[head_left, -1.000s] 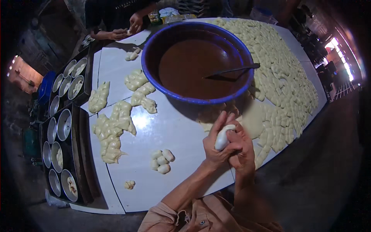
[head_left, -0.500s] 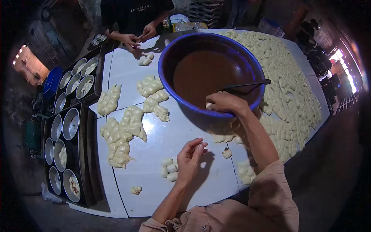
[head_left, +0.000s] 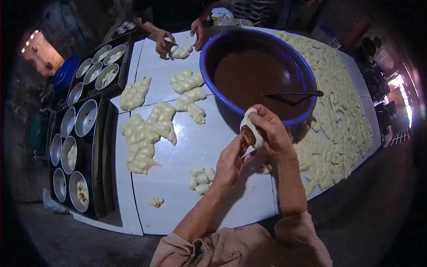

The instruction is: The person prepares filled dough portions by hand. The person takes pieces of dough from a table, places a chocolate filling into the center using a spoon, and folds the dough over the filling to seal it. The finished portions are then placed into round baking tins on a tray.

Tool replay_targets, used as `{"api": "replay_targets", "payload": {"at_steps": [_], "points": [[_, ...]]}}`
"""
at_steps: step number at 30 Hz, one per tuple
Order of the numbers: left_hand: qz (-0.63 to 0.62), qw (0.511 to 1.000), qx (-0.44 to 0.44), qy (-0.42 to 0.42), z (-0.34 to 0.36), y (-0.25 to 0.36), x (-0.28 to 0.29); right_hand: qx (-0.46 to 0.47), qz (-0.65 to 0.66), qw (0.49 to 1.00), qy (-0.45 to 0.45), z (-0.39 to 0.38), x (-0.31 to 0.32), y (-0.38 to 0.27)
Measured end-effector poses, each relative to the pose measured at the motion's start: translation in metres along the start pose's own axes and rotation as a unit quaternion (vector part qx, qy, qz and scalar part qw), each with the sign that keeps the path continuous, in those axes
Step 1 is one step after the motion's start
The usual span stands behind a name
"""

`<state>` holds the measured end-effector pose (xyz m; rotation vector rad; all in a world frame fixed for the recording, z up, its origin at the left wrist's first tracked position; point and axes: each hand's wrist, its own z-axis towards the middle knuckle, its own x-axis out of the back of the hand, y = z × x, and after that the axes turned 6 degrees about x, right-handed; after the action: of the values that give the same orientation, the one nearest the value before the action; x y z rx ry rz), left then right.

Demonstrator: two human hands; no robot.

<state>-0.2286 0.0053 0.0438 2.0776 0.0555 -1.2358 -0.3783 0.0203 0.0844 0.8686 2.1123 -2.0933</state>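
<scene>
White tabletop (head_left: 180,189), right hand (head_left: 275,133) snug around brown-filled dough (head_left: 254,132), left hand (head_left: 230,163) half-curled against it

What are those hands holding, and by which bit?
White dough with brown filling: the right hand pinches its upper edge; the left hand touches its lower left side.

White table (head_left: 191,147) with blue basin (head_left: 296,66), pale dough clumps (head_left: 160,122), small dough balls (head_left: 202,178) and massed dough pieces (head_left: 338,133)

Clear of the basin (head_left: 289,55), the right hand (head_left: 273,131) now meets the left hand (head_left: 230,163) at a stretched dough piece (head_left: 257,140) showing brown filling (head_left: 250,135); far left, a co-worker's hands (head_left: 161,41) have parted.
</scene>
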Motion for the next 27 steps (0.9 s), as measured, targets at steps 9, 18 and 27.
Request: {"api": "replay_targets", "payload": {"at_steps": [9,18,27], "points": [[0.058,0.984,0.000,0.168,-0.040,0.002,0.065,0.204,-0.393,0.897,-0.001,-0.079,-0.025,0.076],[0.191,0.961,-0.044,0.193,-0.061,0.014,0.065,0.252,-0.419,0.868,0.083,-0.087,-0.049,0.119],[0.207,0.968,0.073,0.126,-0.060,0.048,0.094,0.096,-0.223,0.968,-0.055,-0.106,-0.054,0.112]]}}
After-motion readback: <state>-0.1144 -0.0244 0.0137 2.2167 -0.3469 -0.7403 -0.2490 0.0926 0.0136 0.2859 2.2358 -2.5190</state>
